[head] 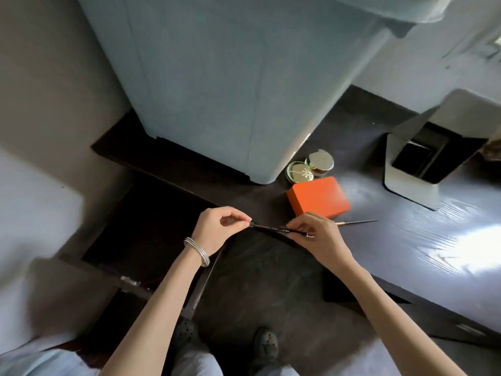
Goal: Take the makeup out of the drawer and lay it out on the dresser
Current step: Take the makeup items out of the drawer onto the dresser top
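Both my hands hold a thin dark makeup brush (271, 228) above the dresser's front edge. My left hand (219, 229) pinches its left end. My right hand (317, 234) pinches the other end. Behind my right hand, an orange box (318, 196) lies on the dark dresser top (406, 240). Two round gold-lidded jars (311, 166) stand just behind the box. A slim brush with a gold ferrule (357, 221) lies to the right of my right hand. The open drawer (146, 226) is dark below my left hand; its contents cannot be made out.
A tall pale blue appliance (230, 90) stands at the back of the dresser. A white stand holding a dark screen (423, 158) sits at the right. A closed drawer front (461, 328) runs below the dresser top. My shoes (265, 346) are on the dark floor.
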Demonstrator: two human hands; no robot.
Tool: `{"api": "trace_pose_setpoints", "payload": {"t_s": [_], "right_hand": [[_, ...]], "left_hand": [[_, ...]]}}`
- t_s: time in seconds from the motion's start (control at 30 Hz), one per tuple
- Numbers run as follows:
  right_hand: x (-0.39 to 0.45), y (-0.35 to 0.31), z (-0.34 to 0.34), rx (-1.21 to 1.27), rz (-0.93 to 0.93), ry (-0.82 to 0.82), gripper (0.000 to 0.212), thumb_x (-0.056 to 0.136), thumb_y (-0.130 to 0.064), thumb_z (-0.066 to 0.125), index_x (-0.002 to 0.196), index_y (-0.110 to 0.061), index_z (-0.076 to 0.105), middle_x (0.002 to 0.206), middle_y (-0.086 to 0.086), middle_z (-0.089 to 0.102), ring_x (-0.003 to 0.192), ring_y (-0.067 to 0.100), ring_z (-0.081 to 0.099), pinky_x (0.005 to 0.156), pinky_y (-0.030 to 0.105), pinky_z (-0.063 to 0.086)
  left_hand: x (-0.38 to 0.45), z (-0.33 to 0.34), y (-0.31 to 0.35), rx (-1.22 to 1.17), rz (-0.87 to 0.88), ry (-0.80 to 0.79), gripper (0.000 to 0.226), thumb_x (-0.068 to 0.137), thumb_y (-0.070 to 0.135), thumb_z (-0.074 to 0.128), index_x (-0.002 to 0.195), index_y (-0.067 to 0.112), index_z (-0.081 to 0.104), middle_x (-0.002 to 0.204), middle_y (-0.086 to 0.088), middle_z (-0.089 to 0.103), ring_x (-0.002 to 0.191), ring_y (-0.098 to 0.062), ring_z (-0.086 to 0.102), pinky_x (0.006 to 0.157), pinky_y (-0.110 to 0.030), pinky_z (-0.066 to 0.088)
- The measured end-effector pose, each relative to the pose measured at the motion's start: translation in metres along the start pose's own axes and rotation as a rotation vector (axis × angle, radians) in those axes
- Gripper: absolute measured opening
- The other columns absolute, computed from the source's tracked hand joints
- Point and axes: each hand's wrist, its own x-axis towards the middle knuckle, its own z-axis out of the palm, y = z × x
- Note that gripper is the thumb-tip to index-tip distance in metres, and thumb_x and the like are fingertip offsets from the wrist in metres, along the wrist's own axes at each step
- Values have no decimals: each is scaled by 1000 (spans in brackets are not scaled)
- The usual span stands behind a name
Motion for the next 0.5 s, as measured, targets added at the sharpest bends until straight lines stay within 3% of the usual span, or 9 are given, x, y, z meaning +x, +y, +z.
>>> {"api": "trace_pose_setpoints", "payload": {"t_s": [0.13, 0.23, 0.3, 0.37, 0.5], "right_hand": [[-26, 43, -39, -3, 90, 83, 16, 70, -3, 78, 82, -10, 71, 81, -8, 64, 76, -4, 58, 66, 4, 42], [-41, 74, -62, -3, 142, 149, 17, 67, 2, 77, 81, -5, 72, 81, -2, 66, 70, 7, 59, 67, 8, 44], [-51, 96, -76, -23, 180, 166, 17, 66, 2, 77, 79, -6, 71, 77, -2, 64, 63, 6, 56, 66, 9, 44], [-60, 119, -88, -37, 231, 173, 16, 67, 0, 78, 79, -8, 71, 76, -1, 62, 67, 12, 58, 66, 10, 43], [-75, 162, -96, -82, 284, 184, 11, 68, -3, 79, 76, -5, 71, 75, 0, 57, 66, 16, 54, 63, 10, 40]], "left_hand": [[20, 58, 21, 30, 14, -99, 9, 78, 12, 72, 86, 16, 73, 85, 4, 72, 84, -8, 67, 78, -17, 53], [30, 100, 32, 40, 18, -149, 8, 78, 13, 72, 86, 15, 73, 84, 4, 72, 84, -8, 66, 75, -12, 51], [33, 127, 38, 61, 19, -174, 7, 78, 14, 71, 85, 15, 74, 84, 4, 71, 83, -7, 64, 72, -7, 47], [35, 154, 42, 82, 25, -194, 7, 78, 12, 71, 85, 14, 74, 85, 3, 70, 82, -5, 62, 70, -3, 45], [36, 209, 37, 193, 15, -170, 7, 79, 9, 70, 84, 12, 74, 87, -1, 71, 78, -5, 61, 71, -6, 45]]}}
